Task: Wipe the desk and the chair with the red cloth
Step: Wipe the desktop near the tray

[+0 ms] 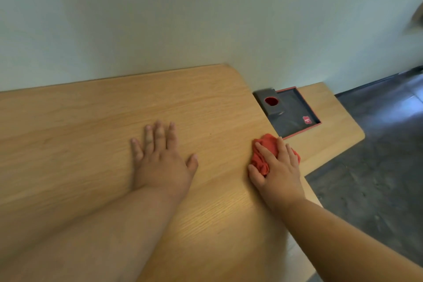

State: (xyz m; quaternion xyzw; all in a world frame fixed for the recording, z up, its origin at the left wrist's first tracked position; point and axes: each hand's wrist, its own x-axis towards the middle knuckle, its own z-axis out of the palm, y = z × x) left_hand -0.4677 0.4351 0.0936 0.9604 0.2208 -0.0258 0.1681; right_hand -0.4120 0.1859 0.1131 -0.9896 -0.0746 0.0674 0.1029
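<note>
We're on the desk (114, 121), wiping; how much of it is done we can't judge. Right hand (278, 167) presses the bunched cloth (266, 144) flat near the desk's right edge, fingers spread over it. Left hand (160, 158) lies open, palm down, mid-desk, bracing. No chair in view, so that part looks undone. A dark tray (297, 112) just beyond the cloth blocks strokes that way.

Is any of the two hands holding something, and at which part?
The right hand presses the bunched red cloth onto the desk, covering its near part from above. The left hand lies flat and empty.
</note>
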